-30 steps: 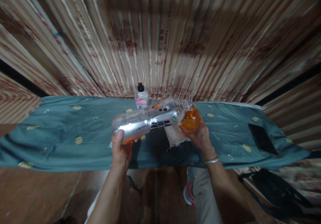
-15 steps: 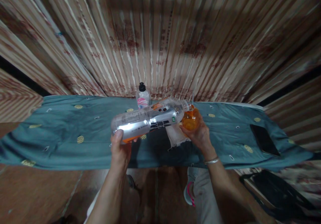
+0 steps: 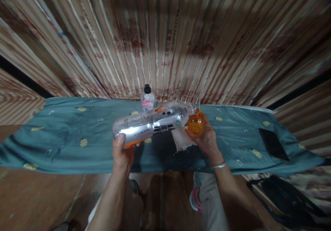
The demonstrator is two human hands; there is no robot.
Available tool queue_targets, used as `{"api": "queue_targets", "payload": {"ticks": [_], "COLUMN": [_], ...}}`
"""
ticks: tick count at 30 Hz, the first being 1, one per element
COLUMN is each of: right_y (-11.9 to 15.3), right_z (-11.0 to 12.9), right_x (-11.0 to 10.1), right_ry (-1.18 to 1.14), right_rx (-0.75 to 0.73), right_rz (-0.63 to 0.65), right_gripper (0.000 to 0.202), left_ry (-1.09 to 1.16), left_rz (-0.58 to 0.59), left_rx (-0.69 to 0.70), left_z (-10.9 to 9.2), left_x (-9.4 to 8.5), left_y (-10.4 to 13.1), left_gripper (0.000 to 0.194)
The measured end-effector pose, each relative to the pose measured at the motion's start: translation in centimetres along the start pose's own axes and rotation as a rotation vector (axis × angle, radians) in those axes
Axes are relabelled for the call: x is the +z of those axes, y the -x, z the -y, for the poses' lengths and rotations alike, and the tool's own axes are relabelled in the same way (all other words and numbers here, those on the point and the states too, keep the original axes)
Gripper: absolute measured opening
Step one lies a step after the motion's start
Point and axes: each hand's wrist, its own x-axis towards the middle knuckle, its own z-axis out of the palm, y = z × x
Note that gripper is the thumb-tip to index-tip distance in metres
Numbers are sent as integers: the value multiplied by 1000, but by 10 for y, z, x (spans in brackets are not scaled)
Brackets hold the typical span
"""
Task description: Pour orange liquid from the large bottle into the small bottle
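My left hand [image 3: 123,155] is closed around the base of a large clear plastic bottle [image 3: 152,123] with a silver and orange label. The bottle lies nearly level, its neck slightly raised and pointing right. Its mouth meets the rim of a small round orange container [image 3: 195,123], which my right hand [image 3: 207,139] grips from the right side. A thin clear stick or straw stands up from that container. Whether liquid passes between the two cannot be made out. Beneath them lies a white cloth or tissue [image 3: 183,140].
A clear bottle [image 3: 148,101] with a black cap and pink label stands behind the large bottle. A dark phone [image 3: 273,144] lies at the right on the teal tablecloth [image 3: 62,134]. Pleated curtains [image 3: 155,44] hang behind the table; a black bag [image 3: 292,196] is below right.
The large bottle's base has shifted slightly left with my left hand. My right hand and the orange container stay almost in place.
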Motion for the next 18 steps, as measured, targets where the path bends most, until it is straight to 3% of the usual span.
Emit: {"api": "queue_targets", "payload": {"ticks": [11, 18], "right_y": [-2, -2], "right_z": [6, 11], "right_x": [-1, -2], "right_ry": [2, -15], "right_rx": [-15, -36], "right_rz": [31, 22], "right_gripper": [89, 85], "left_ry": [-12, -13], "left_rz": [-10, 9], "left_rx": [15, 23], "left_z": [-3, -4], "left_x": [-3, -6], "left_y": [-1, -1], "left_gripper": [67, 61]}}
